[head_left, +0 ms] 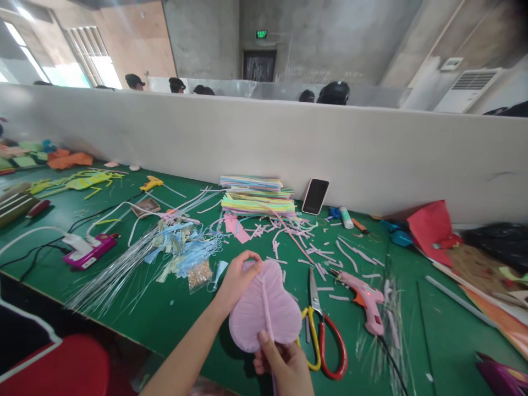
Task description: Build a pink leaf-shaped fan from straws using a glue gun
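Note:
A pink heart-shaped paper piece [264, 308] with a thin stem down its middle is held over the green table [173, 313]. My left hand [237, 280] grips its upper left edge with fingers curled over the rim. My right hand [282, 366] pinches its lower end and the stem between thumb and fingers. Just right of the piece lie scissors [322, 335] with yellow and red handles, and a pink glue gun [365, 300].
A stack of coloured paper sheets [258, 198] and a phone [315, 196] stand against the grey partition [264, 143]. Pink paper scraps [313, 247], silver wires [119, 269] and blue tassels [185, 247] litter the table. Red paper [431, 225] lies right. Other people's heads show beyond the partition.

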Motion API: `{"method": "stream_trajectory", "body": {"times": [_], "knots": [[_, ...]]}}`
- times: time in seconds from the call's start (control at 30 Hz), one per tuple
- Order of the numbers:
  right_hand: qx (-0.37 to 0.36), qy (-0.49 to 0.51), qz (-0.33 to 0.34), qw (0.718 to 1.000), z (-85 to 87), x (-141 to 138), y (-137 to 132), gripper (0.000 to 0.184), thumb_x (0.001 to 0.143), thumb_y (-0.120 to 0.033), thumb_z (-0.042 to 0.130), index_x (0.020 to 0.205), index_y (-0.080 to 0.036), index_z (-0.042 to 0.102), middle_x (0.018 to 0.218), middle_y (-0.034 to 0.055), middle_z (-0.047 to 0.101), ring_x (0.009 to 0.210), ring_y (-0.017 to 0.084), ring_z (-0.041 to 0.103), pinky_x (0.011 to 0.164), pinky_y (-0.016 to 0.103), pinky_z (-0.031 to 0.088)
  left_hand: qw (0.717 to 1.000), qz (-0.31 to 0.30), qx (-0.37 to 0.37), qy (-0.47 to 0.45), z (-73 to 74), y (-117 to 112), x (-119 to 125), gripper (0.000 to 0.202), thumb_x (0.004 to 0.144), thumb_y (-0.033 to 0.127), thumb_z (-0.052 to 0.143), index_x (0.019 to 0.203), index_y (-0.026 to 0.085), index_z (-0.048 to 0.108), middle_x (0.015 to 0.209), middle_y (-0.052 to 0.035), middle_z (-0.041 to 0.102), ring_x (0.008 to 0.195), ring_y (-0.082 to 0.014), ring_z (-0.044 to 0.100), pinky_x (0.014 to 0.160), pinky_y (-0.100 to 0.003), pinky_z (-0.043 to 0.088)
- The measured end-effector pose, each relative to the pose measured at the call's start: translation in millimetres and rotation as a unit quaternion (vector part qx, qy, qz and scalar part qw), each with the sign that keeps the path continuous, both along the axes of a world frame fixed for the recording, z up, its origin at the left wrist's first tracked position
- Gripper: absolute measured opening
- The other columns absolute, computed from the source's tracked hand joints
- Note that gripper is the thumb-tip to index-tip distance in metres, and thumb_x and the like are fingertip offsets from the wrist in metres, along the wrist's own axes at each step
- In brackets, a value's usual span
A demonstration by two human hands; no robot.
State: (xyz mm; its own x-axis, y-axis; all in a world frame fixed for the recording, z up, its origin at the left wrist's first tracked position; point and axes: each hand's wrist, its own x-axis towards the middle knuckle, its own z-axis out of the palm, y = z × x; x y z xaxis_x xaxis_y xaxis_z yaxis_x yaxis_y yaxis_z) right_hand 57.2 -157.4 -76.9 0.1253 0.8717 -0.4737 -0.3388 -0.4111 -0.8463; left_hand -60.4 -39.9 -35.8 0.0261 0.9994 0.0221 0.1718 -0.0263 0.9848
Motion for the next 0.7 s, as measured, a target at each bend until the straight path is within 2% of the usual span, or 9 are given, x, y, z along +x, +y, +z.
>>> {"method": "stream_trajectory", "body": {"times": [0.07,0.13,0.2,0.27,0.33,0.4,0.57,0.7], "knots": [[0.002,0.006,-0.008,1.0,-2.6,2,1,0.052,0.051,-0.061,0.081,0.06,-0.013,0.064,0.05,0.0027,0.062,0.044,0.013,0.056,0.047,0.025,0.048,1.0,-0.004,-0.013,-0.01,1.8,-1,-1,0.017,0.079,0.036,0.062,0.084,0.02,0.064,0.079,0.001,0.061,0.074,-0.0166,0.054,0.072,-0.026,0.041],[0.001,0.013,0.001,1.0,-2.6,5,3,0.052,0.051,-0.061,0.081,0.062,-0.012,0.065,0.052,0.0031,0.063,0.046,0.014,0.057,0.048,0.025,0.049,0.998,-0.024,-0.043,-0.035,4.9,-3,-2,0.028,0.08,0.041,0.062,0.101,0.023,0.064,0.076,0.0014,0.062,0.068,-0.0159,0.055,0.064,-0.024,0.041],[0.001,0.011,0.013,1.0,0.0,6,4,0.052,0.052,-0.061,0.081,0.063,-0.012,0.065,0.053,0.0036,0.064,0.047,0.014,0.058,0.049,0.025,0.05,0.991,-0.055,-0.081,-0.093,8.1,-4,-4,0.044,0.08,0.043,0.064,0.119,0.026,0.058,0.074,0.0019,0.063,0.064,-0.0155,0.056,0.059,-0.023,0.041],[0.008,0.003,0.004,1.0,3.3,7,6,0.052,0.054,-0.061,0.08,0.063,-0.012,0.065,0.053,0.0034,0.063,0.048,0.014,0.059,0.05,0.025,0.05,0.975,-0.083,-0.112,-0.174,9.7,-6,-4,0.052,0.078,0.04,0.067,0.126,0.026,0.054,0.08,0.0003,0.066,0.069,-0.0162,0.06,0.062,-0.023,0.044],[0.017,-0.006,-0.019,1.0,5.0,6,7,0.053,0.055,-0.062,0.079,0.063,-0.012,0.064,0.053,0.0027,0.062,0.048,0.013,0.058,0.049,0.024,0.049,0.957,-0.096,-0.127,-0.243,9.2,-7,-3,0.052,0.077,0.036,0.07,0.125,0.024,0.055,0.093,-0.0031,0.069,0.08,-0.0182,0.063,0.071,-0.026,0.048],[0.021,-0.006,-0.022,1.0,4.1,7,9,0.052,0.055,-0.061,0.079,0.064,-0.012,0.064,0.053,0.0026,0.062,0.048,0.013,0.058,0.049,0.024,0.049,0.947,-0.1,-0.139,-0.271,7.2,-9,-1,0.046,0.076,0.033,0.071,0.118,0.02,0.059,0.1,-0.0059,0.069,0.086,-0.0203,0.065,0.078,-0.029,0.049],[0.037,0.015,0.01,0.999,-4.7,11,9,0.053,0.058,-0.063,0.077,0.067,-0.013,0.064,0.056,0.005,0.065,0.051,0.017,0.062,0.053,0.028,0.052,0.963,-0.077,-0.154,-0.209,5.2,-10,5,0.033,0.076,0.038,0.071,0.098,0.014,0.067,0.091,-0.0066,0.073,0.085,-0.0226,0.066,0.077,-0.031,0.048],[0.04,0.01,-0.041,0.998,-7.6,18,9,0.058,0.064,-0.071,0.067,0.077,-0.014,0.065,0.061,0.0059,0.068,0.055,0.019,0.063,0.052,0.028,0.051,0.967,-0.067,-0.154,-0.192,7.9,-9,4,0.035,0.075,0.042,0.072,0.097,0.015,0.068,0.089,-0.0057,0.074,0.085,-0.0238,0.067,0.077,-0.032,0.049]]}}
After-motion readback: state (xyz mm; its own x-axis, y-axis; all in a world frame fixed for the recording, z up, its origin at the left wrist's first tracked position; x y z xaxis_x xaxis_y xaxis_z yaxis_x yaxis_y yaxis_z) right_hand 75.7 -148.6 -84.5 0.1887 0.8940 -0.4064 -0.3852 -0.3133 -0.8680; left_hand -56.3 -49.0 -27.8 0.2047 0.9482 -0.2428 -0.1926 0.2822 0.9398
